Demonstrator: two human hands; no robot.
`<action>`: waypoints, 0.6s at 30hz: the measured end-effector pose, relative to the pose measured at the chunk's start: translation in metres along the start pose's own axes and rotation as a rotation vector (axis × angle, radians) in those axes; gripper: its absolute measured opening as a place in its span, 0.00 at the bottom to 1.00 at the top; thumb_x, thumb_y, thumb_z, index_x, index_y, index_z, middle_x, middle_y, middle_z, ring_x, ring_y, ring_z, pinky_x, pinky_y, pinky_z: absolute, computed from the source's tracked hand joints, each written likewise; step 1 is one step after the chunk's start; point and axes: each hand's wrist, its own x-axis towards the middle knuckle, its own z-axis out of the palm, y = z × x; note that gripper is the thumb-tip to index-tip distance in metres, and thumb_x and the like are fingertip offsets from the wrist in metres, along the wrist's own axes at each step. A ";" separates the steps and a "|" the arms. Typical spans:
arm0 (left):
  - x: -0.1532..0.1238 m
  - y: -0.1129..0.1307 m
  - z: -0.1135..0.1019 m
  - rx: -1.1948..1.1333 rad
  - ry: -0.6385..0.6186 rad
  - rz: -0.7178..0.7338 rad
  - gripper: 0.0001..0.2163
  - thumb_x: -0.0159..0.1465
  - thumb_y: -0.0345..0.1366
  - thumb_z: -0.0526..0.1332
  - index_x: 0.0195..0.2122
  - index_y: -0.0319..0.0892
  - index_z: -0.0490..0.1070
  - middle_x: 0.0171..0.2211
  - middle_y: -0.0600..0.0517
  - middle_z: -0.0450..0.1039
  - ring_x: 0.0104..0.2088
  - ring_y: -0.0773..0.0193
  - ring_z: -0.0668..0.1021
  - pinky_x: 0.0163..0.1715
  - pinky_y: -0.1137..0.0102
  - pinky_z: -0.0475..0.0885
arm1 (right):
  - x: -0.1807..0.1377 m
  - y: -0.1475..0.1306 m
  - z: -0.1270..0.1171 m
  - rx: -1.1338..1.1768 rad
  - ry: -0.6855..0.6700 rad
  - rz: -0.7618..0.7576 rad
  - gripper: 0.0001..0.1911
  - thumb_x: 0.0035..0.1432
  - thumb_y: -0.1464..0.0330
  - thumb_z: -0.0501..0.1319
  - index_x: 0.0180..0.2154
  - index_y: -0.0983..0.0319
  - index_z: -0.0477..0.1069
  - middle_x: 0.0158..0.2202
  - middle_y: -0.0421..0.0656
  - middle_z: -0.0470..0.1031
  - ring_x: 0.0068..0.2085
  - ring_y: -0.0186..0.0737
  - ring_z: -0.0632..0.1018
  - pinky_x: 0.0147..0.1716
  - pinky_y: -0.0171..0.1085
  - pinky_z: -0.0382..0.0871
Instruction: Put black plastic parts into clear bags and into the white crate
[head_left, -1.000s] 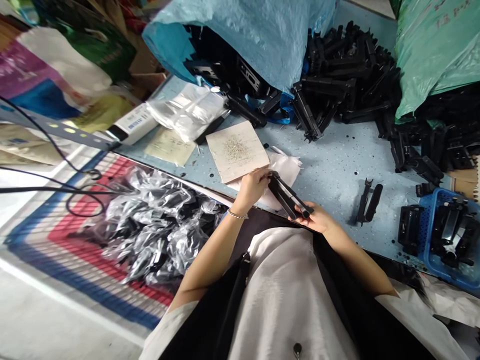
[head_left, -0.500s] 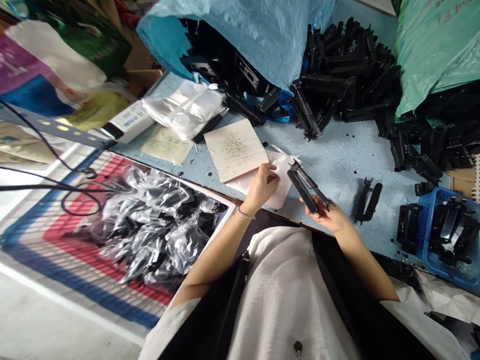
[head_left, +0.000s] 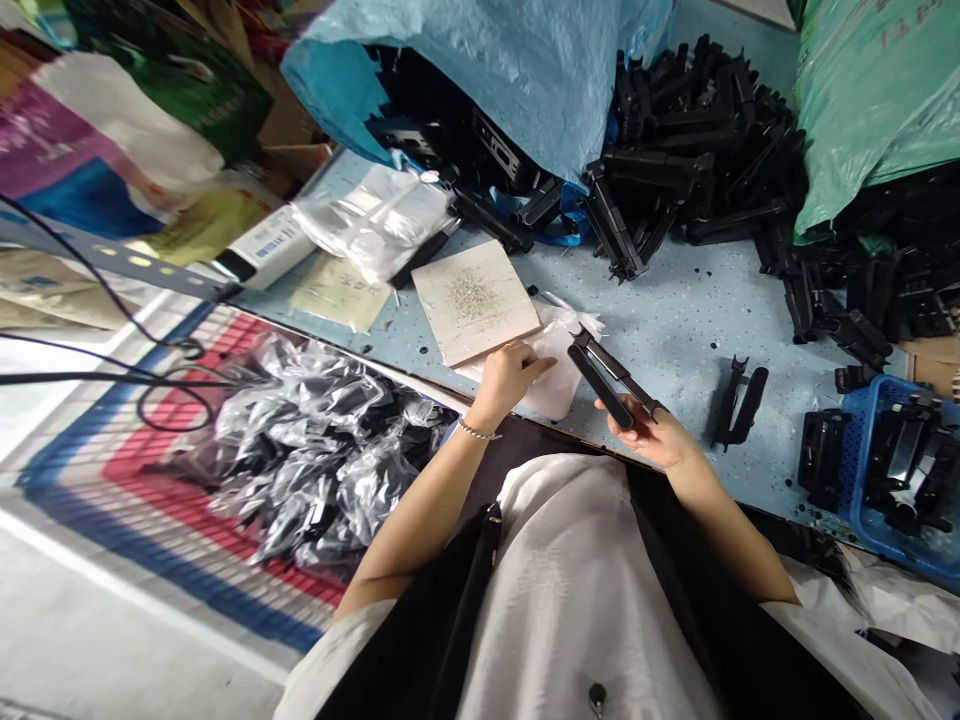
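Observation:
My right hand (head_left: 651, 432) grips a long black plastic clip part (head_left: 609, 375), held tilted just above the blue table's (head_left: 660, 320) near edge. To its left, my left hand (head_left: 508, 375) rests on a small stack of clear plastic bags (head_left: 559, 375), fingers pinched at the top bag. A beige square board (head_left: 474, 300) sprinkled with tiny metal bits lies just beyond my left hand. Another black clip part (head_left: 736, 400) lies alone on the table to the right.
Heaps of black plastic parts (head_left: 690, 150) fill the table's back, partly under a blue plastic sack (head_left: 517, 60) and a green one (head_left: 862, 90). A blue basket (head_left: 900, 470) holds more parts at right. Bagged parts (head_left: 315, 460) fill a bin on the left.
My hands have come apart: the left hand let go of the black part and dropped onto the clear bags, while the right hand lifted the part up and to the right.

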 end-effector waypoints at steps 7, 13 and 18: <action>0.007 -0.001 0.003 -0.160 -0.087 -0.077 0.06 0.52 0.37 0.67 0.24 0.43 0.71 0.23 0.54 0.71 0.27 0.62 0.73 0.28 0.69 0.67 | 0.008 0.007 -0.002 0.234 -0.241 0.197 0.15 0.62 0.66 0.67 0.47 0.69 0.76 0.28 0.40 0.72 0.21 0.25 0.63 0.13 0.21 0.60; 0.004 0.000 -0.015 -0.274 -0.084 -0.081 0.07 0.56 0.38 0.66 0.31 0.41 0.72 0.26 0.52 0.75 0.27 0.63 0.76 0.28 0.69 0.71 | 0.021 0.024 -0.013 0.305 -0.051 0.315 0.08 0.66 0.71 0.63 0.45 0.69 0.75 0.31 0.44 0.75 0.24 0.26 0.70 0.17 0.20 0.68; -0.012 0.004 -0.031 0.127 0.106 0.211 0.10 0.64 0.27 0.54 0.36 0.42 0.75 0.41 0.44 0.80 0.42 0.55 0.80 0.41 0.62 0.77 | 0.013 0.027 -0.017 0.223 0.156 0.200 0.04 0.65 0.71 0.64 0.40 0.66 0.75 0.31 0.46 0.77 0.24 0.27 0.72 0.18 0.22 0.68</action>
